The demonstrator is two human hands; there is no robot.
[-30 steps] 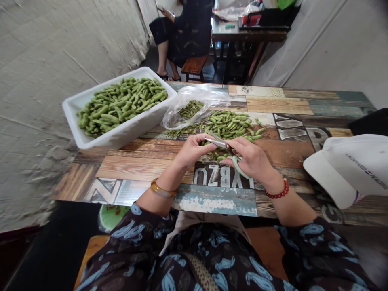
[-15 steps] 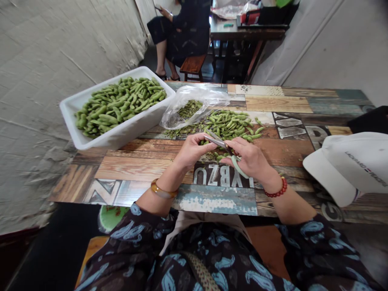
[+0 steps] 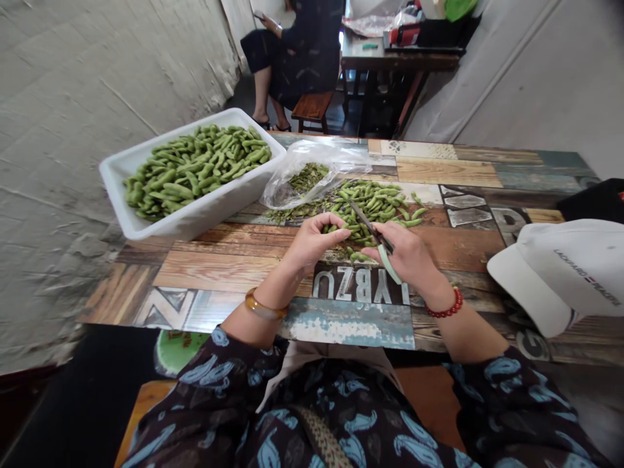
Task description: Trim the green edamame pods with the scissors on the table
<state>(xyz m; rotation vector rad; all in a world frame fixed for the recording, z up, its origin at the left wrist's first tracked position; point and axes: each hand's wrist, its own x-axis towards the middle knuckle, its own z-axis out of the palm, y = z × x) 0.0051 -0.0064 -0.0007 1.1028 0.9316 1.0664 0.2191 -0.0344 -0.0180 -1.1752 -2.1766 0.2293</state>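
Observation:
Between the thumb and fingers of my left hand (image 3: 316,239) a green soybean pod (image 3: 332,228) is pinched, partly covered by the fingers. My right hand (image 3: 405,255) is wrapped around the pale green handles of a pair of scissors (image 3: 371,229), whose blades point up and away, a little right of the left hand. Just beyond both hands lies a loose heap of soybean pods (image 3: 373,201) on the table (image 3: 224,260). A clear plastic bag (image 3: 341,155) with green trimmings (image 3: 308,177) inside lies open behind the heap's left side.
At the back left stands a white tub (image 3: 195,221) holding many pods. A white cap (image 3: 570,266) sits at the table's right. Past the far edge, a person (image 3: 307,58) sits by a wooden stool (image 3: 312,107) and a second table (image 3: 400,60).
The scissors have swung away from the left hand, their blades now pointing up instead of across it. Both hands stay in nearly the same place; the view has shifted slightly.

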